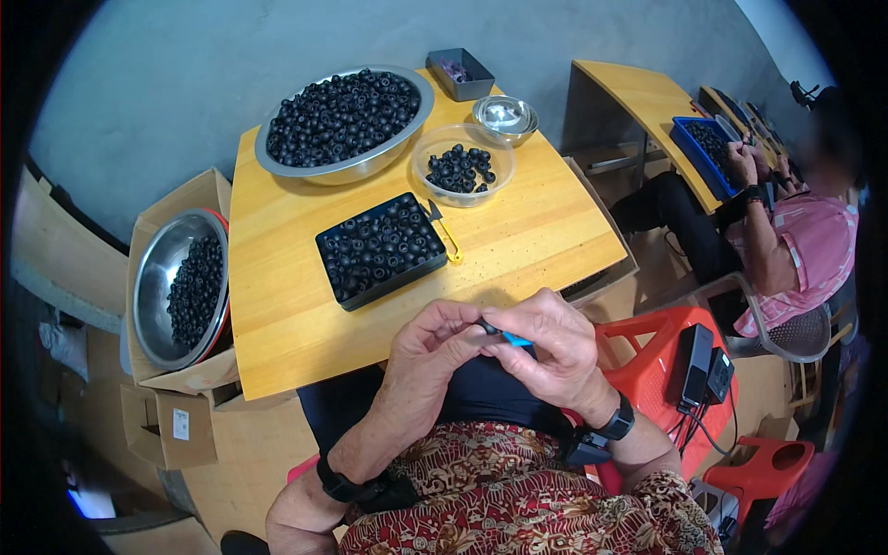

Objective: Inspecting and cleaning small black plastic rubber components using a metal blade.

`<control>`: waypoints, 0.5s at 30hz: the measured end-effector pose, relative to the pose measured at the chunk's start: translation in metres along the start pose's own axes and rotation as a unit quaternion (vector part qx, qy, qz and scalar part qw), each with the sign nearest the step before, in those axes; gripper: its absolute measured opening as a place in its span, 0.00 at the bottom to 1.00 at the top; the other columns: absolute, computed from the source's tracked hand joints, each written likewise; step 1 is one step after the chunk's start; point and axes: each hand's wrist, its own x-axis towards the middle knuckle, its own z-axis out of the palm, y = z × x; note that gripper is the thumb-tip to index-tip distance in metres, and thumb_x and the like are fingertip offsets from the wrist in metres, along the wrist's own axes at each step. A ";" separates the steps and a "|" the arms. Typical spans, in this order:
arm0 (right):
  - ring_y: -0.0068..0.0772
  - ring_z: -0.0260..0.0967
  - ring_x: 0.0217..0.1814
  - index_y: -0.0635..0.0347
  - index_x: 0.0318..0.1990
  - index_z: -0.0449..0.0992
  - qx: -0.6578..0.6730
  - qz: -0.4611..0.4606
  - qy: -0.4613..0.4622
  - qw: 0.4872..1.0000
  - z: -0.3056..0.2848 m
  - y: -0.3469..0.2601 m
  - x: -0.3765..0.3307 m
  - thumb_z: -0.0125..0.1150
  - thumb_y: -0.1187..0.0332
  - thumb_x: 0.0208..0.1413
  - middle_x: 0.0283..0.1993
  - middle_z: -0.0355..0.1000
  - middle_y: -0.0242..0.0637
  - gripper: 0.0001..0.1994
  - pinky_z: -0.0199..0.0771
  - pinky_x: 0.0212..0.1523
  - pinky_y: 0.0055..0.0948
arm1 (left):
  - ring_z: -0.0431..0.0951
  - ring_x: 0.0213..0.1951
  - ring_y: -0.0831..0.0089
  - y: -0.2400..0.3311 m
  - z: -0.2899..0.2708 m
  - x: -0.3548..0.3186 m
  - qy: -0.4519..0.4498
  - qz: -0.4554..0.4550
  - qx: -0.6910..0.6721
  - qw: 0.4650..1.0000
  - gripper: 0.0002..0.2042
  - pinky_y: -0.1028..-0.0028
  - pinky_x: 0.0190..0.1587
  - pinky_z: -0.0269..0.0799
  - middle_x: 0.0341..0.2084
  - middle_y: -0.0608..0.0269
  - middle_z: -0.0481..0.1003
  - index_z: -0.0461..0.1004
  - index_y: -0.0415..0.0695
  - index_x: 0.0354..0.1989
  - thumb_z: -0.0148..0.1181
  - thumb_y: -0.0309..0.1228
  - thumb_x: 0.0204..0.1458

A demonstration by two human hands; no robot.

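Note:
Just off the table's near edge, my hands meet over my lap. My left hand (433,350) is closed, pinching a small round black part (486,326) between thumb and fingertips. My right hand (553,347) is closed round a small tool with a blue handle (516,339); its working end is hidden by the fingers. Beyond them, a dark rectangular tray (349,303) is full of similar black ring-shaped parts. Against its right side lies a small cutter with a yellow handle (451,242).
On the wooden table (518,250) stand a heaped metal basin (427,102), a clear plastic bowl (502,171) of parts, small metal bowls (507,116) and a grey bin (474,90). Another basin (153,296) sits in a carton at left. A person works at right, beyond red stools (647,347).

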 end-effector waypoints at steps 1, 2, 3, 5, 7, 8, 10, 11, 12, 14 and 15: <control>0.34 0.71 0.32 0.61 0.45 0.78 -0.039 -0.037 -0.013 0.998 0.000 0.001 -0.001 0.67 0.78 0.41 0.32 0.73 0.37 0.18 0.70 0.33 0.29 | 0.75 0.40 0.77 0.001 0.001 0.000 -0.008 -0.005 -0.014 1.000 0.09 0.77 0.46 0.73 0.37 0.63 0.74 0.70 0.39 0.44 0.57 0.23 0.55; 0.34 0.70 0.30 0.61 0.45 0.78 -0.045 -0.058 0.000 0.997 0.001 0.002 0.000 0.67 0.78 0.39 0.31 0.72 0.36 0.20 0.69 0.31 0.29 | 0.75 0.41 0.77 0.002 0.001 0.001 -0.017 -0.009 -0.028 0.999 0.08 0.75 0.49 0.73 0.38 0.64 0.73 0.70 0.39 0.43 0.57 0.22 0.55; 0.34 0.70 0.30 0.61 0.45 0.78 -0.045 -0.058 -0.001 0.997 0.001 0.003 -0.001 0.67 0.78 0.39 0.31 0.72 0.36 0.20 0.69 0.31 0.29 | 0.75 0.41 0.77 0.002 0.001 0.001 -0.016 -0.009 -0.028 0.999 0.08 0.75 0.49 0.73 0.38 0.64 0.73 0.70 0.39 0.43 0.57 0.22 0.55; 0.33 0.68 0.28 0.62 0.45 0.78 -0.101 -0.100 -0.001 0.990 -0.001 0.003 -0.003 0.68 0.78 0.35 0.30 0.72 0.35 0.22 0.68 0.29 0.28 | 0.75 0.41 0.78 0.002 0.001 0.000 -0.021 -0.017 -0.036 0.999 0.08 0.75 0.47 0.73 0.37 0.65 0.74 0.71 0.40 0.43 0.57 0.22 0.55; 0.32 0.67 0.27 0.62 0.44 0.78 -0.123 -0.119 0.002 0.985 -0.003 -0.002 -0.002 0.67 0.78 0.34 0.29 0.71 0.34 0.22 0.68 0.28 0.28 | 0.75 0.40 0.77 0.007 0.006 -0.001 -0.024 -0.021 -0.050 0.998 0.08 0.76 0.47 0.72 0.37 0.64 0.75 0.71 0.40 0.43 0.58 0.24 0.55; 0.32 0.66 0.26 0.63 0.43 0.78 -0.145 -0.139 0.006 0.980 -0.003 -0.003 -0.001 0.67 0.78 0.32 0.28 0.71 0.33 0.22 0.67 0.27 0.28 | 0.76 0.40 0.77 0.008 0.008 -0.002 -0.028 -0.025 -0.063 0.997 0.08 0.76 0.47 0.72 0.36 0.63 0.76 0.71 0.40 0.43 0.58 0.25 0.55; 0.32 0.66 0.26 0.63 0.42 0.79 -0.147 -0.150 0.009 0.978 -0.004 -0.004 -0.001 0.67 0.78 0.31 0.28 0.70 0.33 0.22 0.68 0.27 0.28 | 0.76 0.40 0.76 0.007 0.006 -0.003 -0.031 -0.021 -0.064 0.997 0.08 0.76 0.47 0.72 0.36 0.63 0.76 0.71 0.40 0.43 0.58 0.25 0.56; 0.32 0.67 0.27 0.63 0.41 0.79 -0.150 -0.161 0.013 0.975 -0.004 -0.004 -0.001 0.66 0.78 0.31 0.28 0.70 0.33 0.22 0.68 0.26 0.28 | 0.76 0.40 0.76 0.006 0.005 -0.003 -0.035 -0.019 -0.064 0.997 0.08 0.76 0.47 0.72 0.35 0.62 0.76 0.71 0.40 0.43 0.58 0.25 0.56; 0.32 0.67 0.27 0.63 0.41 0.79 -0.150 -0.161 0.012 0.975 -0.003 -0.004 -0.001 0.66 0.78 0.31 0.28 0.70 0.33 0.22 0.68 0.26 0.28 | 0.76 0.40 0.76 0.006 0.006 -0.003 -0.035 -0.019 -0.065 0.997 0.08 0.76 0.47 0.72 0.35 0.62 0.76 0.71 0.40 0.43 0.58 0.25 0.56; 0.32 0.67 0.27 0.65 0.40 0.79 -0.138 -0.162 0.030 0.977 -0.002 -0.003 -0.001 0.66 0.78 0.31 0.28 0.70 0.34 0.21 0.68 0.26 0.28 | 0.76 0.37 0.77 0.007 0.009 -0.002 -0.022 -0.010 -0.041 0.999 0.10 0.77 0.43 0.74 0.33 0.66 0.75 0.71 0.39 0.43 0.60 0.26 0.54; 0.32 0.67 0.27 0.65 0.40 0.79 -0.138 -0.161 0.030 0.977 -0.002 -0.003 -0.001 0.66 0.78 0.31 0.28 0.70 0.34 0.21 0.68 0.26 0.28 | 0.76 0.37 0.77 0.008 0.009 -0.002 -0.022 -0.011 -0.042 0.999 0.10 0.77 0.43 0.74 0.33 0.66 0.75 0.71 0.39 0.43 0.60 0.26 0.54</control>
